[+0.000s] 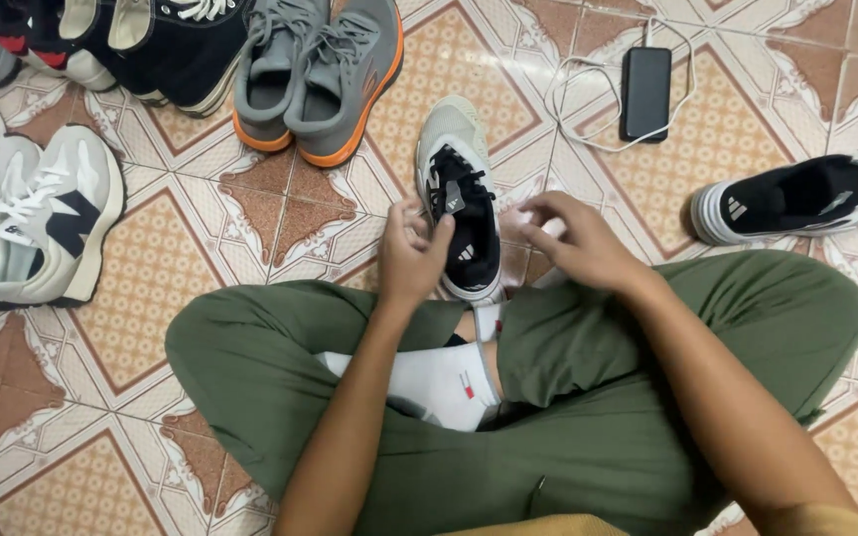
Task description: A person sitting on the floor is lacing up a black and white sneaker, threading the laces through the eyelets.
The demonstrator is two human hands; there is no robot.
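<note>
Knit mesh on the pale shoe (pixel 457 189), matt, with a smooth black cloth tongue. Glazed floor tiles (pixel 151 268) shine faintly (patterned, slick-looking). Green trousers (pixel 280 367): soft matt cotton. The black phone (pixel 644 92) glossy, its cable (pixel 573 89) smooth plastic.

A flat black rectangular device (pixel 644 92), its dark screen blank, lies on the patterned floor tiles (pixel 151 268) at upper right, ringed by a looped white cable (pixel 573 99). A small grey label tab (pixel 452 199) sits on the tongue of the pale shoe with black lining (pixel 457 189), just beside the left hand's fingers (pixel 429 223). A small red mark shows on the white sock (pixel 444 382).
</note>
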